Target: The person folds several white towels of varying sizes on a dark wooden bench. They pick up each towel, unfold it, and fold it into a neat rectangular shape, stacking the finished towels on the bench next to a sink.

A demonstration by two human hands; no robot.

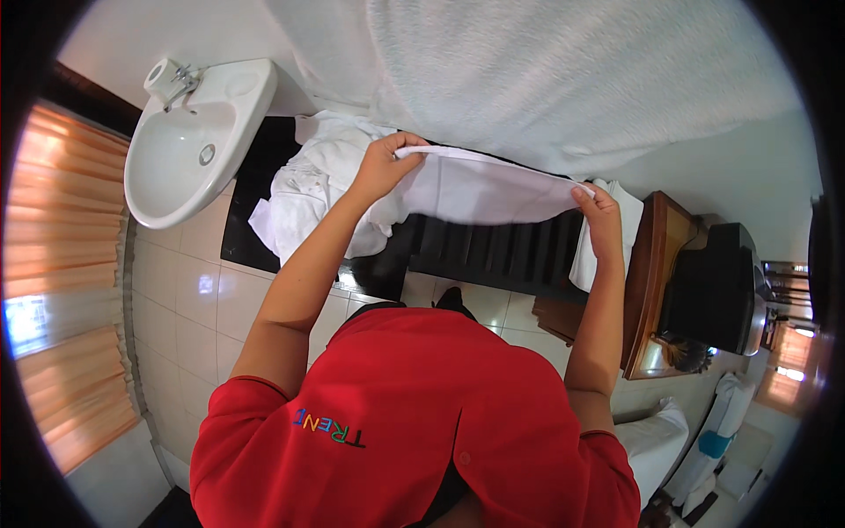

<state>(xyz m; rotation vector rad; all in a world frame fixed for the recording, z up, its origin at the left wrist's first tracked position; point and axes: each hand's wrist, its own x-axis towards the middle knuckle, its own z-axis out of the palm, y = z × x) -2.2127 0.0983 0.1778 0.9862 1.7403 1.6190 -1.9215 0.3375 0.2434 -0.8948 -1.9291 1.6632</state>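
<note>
A white cloth (493, 187) is stretched sideways in front of me, its far edge pulled nearly straight and its body sagging between my hands. My left hand (387, 167) pinches the left end of that edge. At the other end my right hand (600, 214) is closed on the corner, thumb on top. Below and left of the cloth lies a rumpled heap of white linen (304, 189) on a black surface. Close by my right hand, a folded white cloth (627, 211) rests at the right end of a black slatted rack (493, 255).
A white washbasin (189, 145) with a tap juts out at the left, by a window with orange curtains (75, 290). A large white towel-like fabric (563, 79) spans the far side. At the right, a black television (717, 286) stands on a wooden cabinet (642, 290).
</note>
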